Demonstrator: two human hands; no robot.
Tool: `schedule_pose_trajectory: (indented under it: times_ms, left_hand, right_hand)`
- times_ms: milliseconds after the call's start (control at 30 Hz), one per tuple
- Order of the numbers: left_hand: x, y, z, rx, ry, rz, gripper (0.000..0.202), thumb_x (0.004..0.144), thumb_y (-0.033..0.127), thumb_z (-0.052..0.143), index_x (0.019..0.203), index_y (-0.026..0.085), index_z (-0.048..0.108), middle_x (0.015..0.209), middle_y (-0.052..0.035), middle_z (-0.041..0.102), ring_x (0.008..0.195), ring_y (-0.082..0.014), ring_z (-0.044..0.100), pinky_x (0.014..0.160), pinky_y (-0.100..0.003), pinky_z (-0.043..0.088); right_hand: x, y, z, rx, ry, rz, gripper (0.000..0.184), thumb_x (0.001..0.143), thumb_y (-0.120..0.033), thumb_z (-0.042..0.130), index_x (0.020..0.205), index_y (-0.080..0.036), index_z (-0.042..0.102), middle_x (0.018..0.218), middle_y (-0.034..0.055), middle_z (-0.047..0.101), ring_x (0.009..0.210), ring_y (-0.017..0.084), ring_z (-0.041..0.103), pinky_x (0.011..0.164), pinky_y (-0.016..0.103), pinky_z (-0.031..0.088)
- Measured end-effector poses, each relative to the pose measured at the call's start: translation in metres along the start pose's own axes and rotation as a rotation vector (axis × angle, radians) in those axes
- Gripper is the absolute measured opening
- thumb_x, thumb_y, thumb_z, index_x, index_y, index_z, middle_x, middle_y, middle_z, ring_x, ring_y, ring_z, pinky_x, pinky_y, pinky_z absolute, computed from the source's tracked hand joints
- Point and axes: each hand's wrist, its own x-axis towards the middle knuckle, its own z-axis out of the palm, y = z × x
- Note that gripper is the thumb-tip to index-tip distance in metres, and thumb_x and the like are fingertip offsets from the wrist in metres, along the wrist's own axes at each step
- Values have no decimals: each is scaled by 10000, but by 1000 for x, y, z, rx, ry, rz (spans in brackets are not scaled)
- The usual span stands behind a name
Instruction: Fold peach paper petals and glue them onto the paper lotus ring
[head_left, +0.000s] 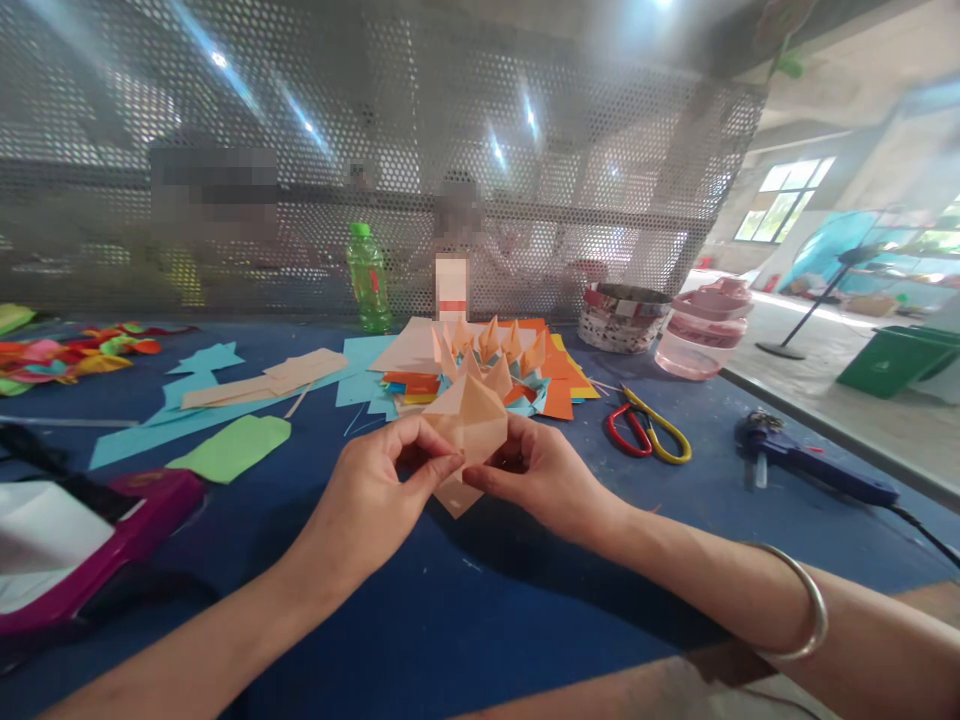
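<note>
My left hand (379, 490) and my right hand (541, 478) meet above the blue table (480, 600), both pinching a folded peach paper piece (472, 425). The paper's pointed lower tip hangs between my thumbs. A silver bangle (806, 610) sits on my right wrist. Just behind the paper stands a cluster of folded peach paper points (491, 355) on blue and orange sheets (559, 385).
Red and yellow scissors (646, 430) lie right of my hands, and a blue glue gun (806, 465) farther right. A pink container (701, 335), a woven basket (622, 315) and a green bottle (367, 275) stand at the back. Cut paper (232, 450) and a magenta case (127, 535) lie left. People sit behind the mesh screen (375, 150).
</note>
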Motion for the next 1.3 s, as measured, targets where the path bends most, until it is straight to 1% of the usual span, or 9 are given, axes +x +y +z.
schedule_pose_trajectory:
  times_ms: [133,267,467,567,667,800,1000,1167,1300]
  left_hand:
    - [0,0,0,-20,-8,-2,160,756,344,673,683,208,636,672,9,671,657,-169,613,650,-274,477]
    - [0,0,0,-17,-5,-6,153,751,337,679,681,207,639,671,12,668,647,-162,609,646,-273,471]
    - [0,1,-1,13,-17,27,156,779,333,666,687,211,635,716,8,682,698,-166,618,684,-277,472]
    - [-1,0,-1,-2,-38,34,152,791,334,656,706,210,633,756,0,690,722,-169,624,692,-278,475]
    - [-1,0,0,-8,-48,28,148,792,331,654,711,209,635,743,4,686,700,-161,621,679,-272,474]
    - [-1,0,0,-1,-55,29,147,791,324,657,708,206,631,708,14,673,669,-151,616,663,-263,470]
    - [-1,-4,1,-26,-39,62,129,783,304,658,709,202,628,758,13,675,675,-138,617,651,-251,472]
    - [-2,-3,1,-30,4,60,105,771,283,664,710,205,630,702,28,661,642,-128,611,624,-236,474]
    - [-4,-2,0,-47,19,62,100,780,284,665,727,208,628,690,34,661,640,-124,617,627,-230,479]
  right_hand:
    - [-1,1,0,-25,3,-19,312,681,-258,749,896,-169,542,783,-5,660,656,124,605,622,258,466]
    - [-1,2,-1,-78,1,-46,298,703,-277,739,901,-175,542,793,1,659,666,126,601,626,262,470]
    - [-1,0,-2,-119,18,-54,269,708,-249,726,873,-177,526,759,-14,636,647,118,592,607,256,465]
    - [-1,0,-1,-95,6,-57,306,705,-237,730,924,-187,522,808,-7,653,695,130,619,643,268,491]
    - [-1,2,-1,-54,-19,-69,345,711,-234,728,985,-195,521,880,9,675,759,149,646,695,288,514]
    - [-2,3,-1,-12,-25,-62,348,710,-220,728,985,-189,518,904,18,678,798,160,656,733,301,521]
    - [-1,5,1,73,-46,-67,398,667,-196,761,980,-191,515,899,10,666,833,165,649,742,289,519]
    - [-1,1,3,119,-49,-41,379,671,-232,777,938,-188,511,819,-13,650,733,134,639,672,257,502]
    - [-2,0,5,170,-64,-8,397,687,-304,786,957,-182,521,851,-1,663,712,126,636,668,254,499]
